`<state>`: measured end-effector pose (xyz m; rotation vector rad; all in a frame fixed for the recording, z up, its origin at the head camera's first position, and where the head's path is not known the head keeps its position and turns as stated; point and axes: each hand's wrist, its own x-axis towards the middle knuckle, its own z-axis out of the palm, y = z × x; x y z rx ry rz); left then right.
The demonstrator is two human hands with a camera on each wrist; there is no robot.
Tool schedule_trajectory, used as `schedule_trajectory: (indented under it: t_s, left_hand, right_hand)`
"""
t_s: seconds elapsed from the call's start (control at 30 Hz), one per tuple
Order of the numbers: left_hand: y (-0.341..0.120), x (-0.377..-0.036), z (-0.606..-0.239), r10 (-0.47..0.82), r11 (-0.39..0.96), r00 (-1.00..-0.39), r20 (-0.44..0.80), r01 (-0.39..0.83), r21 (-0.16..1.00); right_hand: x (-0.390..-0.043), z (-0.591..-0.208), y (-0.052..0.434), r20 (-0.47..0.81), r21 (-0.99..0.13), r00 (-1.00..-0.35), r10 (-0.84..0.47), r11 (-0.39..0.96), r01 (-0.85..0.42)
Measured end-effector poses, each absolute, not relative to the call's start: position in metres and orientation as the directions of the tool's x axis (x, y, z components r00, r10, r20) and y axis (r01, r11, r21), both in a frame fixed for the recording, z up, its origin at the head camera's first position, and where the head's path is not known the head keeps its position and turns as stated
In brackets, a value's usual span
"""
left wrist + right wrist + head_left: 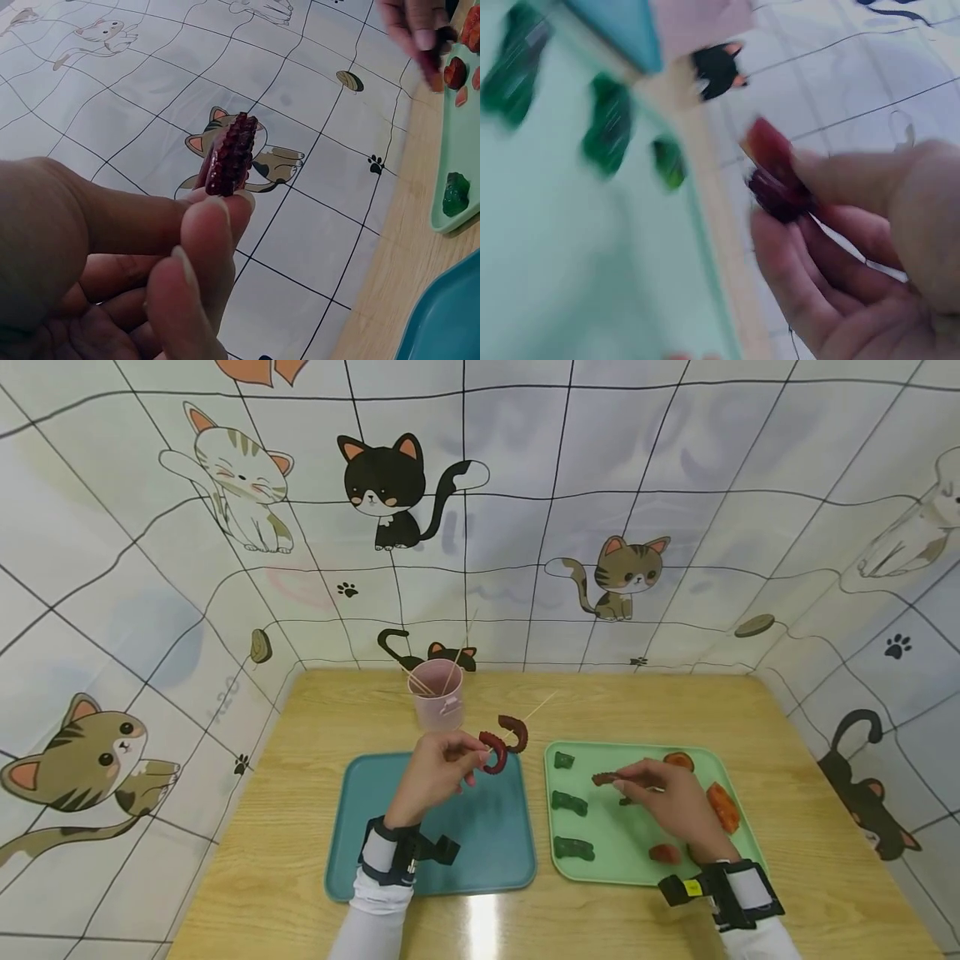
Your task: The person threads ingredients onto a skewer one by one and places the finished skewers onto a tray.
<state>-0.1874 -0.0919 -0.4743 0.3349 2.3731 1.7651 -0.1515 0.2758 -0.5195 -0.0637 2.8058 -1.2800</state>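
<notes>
Over the blue tray (pixel 480 868), my left hand (pixel 435 777) pinches a thin wooden skewer (pixel 542 705) bearing two curved dark red tentacle pieces. One tentacle piece (pixel 491 753) is right at the fingertips; the other curved piece (pixel 516 732) sits farther along the stick. In the left wrist view, a bumpy row of suckers (pixel 234 154) shows above the thumb. My right hand (pixel 678 806) is above the green tray (pixel 615 868) and pinches another dark red tentacle piece (pixel 772 154) between thumb and fingers, its smooth side and suckered edge both visible.
Several green pieces (pixel 573 848) lie along the green tray's left side. A red piece (pixel 664 853), an orange piece (pixel 722 808) and a round brown piece (pixel 678 761) lie farther right. Behind the blue tray stands a pink bucket (pixel 441 710) with skewers, near the cat-patterned wall (pixel 517 568).
</notes>
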Motion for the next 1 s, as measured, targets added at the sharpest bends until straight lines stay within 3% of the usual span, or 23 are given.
schedule_trajectory:
  t_s: [0.33, 0.5, 0.77, 1.0]
  left_hand:
    - [-0.090, -0.186, -0.474, 0.286, 0.275, -0.958, 0.003, 0.085, 0.958]
    - [-0.088, -0.185, -0.472, 0.296, 0.282, -0.955, 0.013, 0.101, 0.954]
    - [-0.087, -0.185, -0.472, 0.303, 0.281, -0.953, 0.012, 0.101, 0.954]
    - [-0.086, -0.185, -0.475, 0.300, 0.282, -0.954, 0.021, 0.110, 0.953]
  right_hand:
    - [-0.177, -0.481, 0.253, -0.089, -0.910, -0.985, 0.150, 0.390, 0.141]
    - [-0.189, -0.472, 0.241, -0.107, -0.954, -0.978, 0.180, 0.260, 0.152]
    - [-0.202, -0.469, 0.221, -0.128, -0.991, -0.970, 0.208, -0.071, 0.116]
    - [-0.209, -0.466, 0.202, -0.104, -0.987, -0.968, 0.228, -0.145, 0.072]
